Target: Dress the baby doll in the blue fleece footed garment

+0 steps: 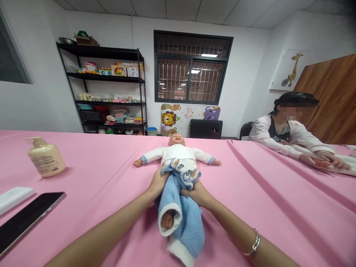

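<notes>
On its back in front of me lies a baby doll, arms spread, its head toward the far table edge. It wears a white top with blue cuffs. Fluffy blue pants with white cuffs and an animal-face print cover its lower body. My left hand is closed on the left side of the pants near the waist. On the opposite side, my right hand grips the pants just below the print. The doll's toes show inside one cuff; the other cuff hangs toward me with no foot visible.
A pump bottle, a black phone and a white flat object are at left on the pink tablecloth. A person sits at right, hands on the table. A black shelf stands behind.
</notes>
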A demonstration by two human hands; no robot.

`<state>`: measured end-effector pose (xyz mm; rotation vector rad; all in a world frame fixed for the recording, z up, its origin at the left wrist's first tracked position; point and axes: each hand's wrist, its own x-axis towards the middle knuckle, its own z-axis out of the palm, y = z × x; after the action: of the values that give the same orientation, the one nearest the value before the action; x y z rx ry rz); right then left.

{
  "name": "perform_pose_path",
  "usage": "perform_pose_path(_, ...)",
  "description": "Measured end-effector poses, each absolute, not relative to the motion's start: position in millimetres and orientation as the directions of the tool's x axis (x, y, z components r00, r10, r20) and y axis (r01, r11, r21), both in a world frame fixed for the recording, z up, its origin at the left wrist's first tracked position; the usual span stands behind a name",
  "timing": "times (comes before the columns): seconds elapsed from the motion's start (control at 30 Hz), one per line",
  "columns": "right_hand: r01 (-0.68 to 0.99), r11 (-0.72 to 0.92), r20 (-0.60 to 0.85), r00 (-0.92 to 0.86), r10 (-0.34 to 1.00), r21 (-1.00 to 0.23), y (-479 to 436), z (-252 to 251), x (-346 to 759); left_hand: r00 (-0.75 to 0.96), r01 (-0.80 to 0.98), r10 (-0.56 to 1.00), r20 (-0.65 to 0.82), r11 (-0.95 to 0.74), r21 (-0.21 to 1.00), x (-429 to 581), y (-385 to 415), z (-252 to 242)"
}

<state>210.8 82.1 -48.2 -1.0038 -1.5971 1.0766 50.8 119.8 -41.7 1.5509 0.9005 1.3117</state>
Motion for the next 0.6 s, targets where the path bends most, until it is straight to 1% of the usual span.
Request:
perform_pose_path(0.07, 0.093, 0.296, 0.273, -0.204, 0.940, -0.951, 84, -50, 210, 0.158, -0.040, 0.937, 0.311, -0.309, 0.950, 50, 121, -43)
perform_pose_path(0.13, 0.058, 0.287, 0.274, -0.170, 0.947, -0.956, 85, -53, 210, 0.195, -0.052, 0.941, 0.275, -0.270, 0.961, 47, 120, -40)
perform_pose_path(0.17, 0.045, 0.276, 0.267, -0.143, 0.953, -0.960, 86, -53, 210, 0.256, -0.065, 0.935, 0.244, -0.236, 0.970, 44, 118, -37)
perform_pose_path(0.23, 0.025, 0.257, 0.254, -0.085, 0.963, -0.966, 87, -53, 211, 0.457, -0.105, 0.874, 0.162, -0.127, 0.986, 36, 114, -29)
perform_pose_path(0.3, 0.007, 0.252, 0.251, -0.034, 0.967, -0.968, 86, -50, 211, 0.653, -0.132, 0.750, 0.108, -0.028, 0.991, 29, 109, -19)
perform_pose_path(0.33, -0.005, 0.248, 0.248, -0.013, 0.969, -0.969, 85, -49, 211, 0.713, -0.136, 0.693, 0.105, -0.010, 0.991, 26, 107, -15)
perform_pose_path(0.4, -0.025, 0.230, 0.230, 0.015, 0.973, -0.973, 83, -46, 210, 0.762, -0.121, 0.637, 0.117, -0.038, 0.992, 21, 105, -9)
perform_pose_path(0.5, -0.035, 0.230, 0.229, 0.040, 0.973, -0.973, 81, -46, 209, 0.777, -0.050, 0.620, 0.112, -0.118, 0.992, 16, 106, -4)
perform_pose_path(0.6, -0.030, 0.222, 0.221, 0.019, 0.975, -0.975, 82, -49, 209, 0.805, 0.037, 0.588, 0.083, -0.189, 0.981, 11, 110, -3)
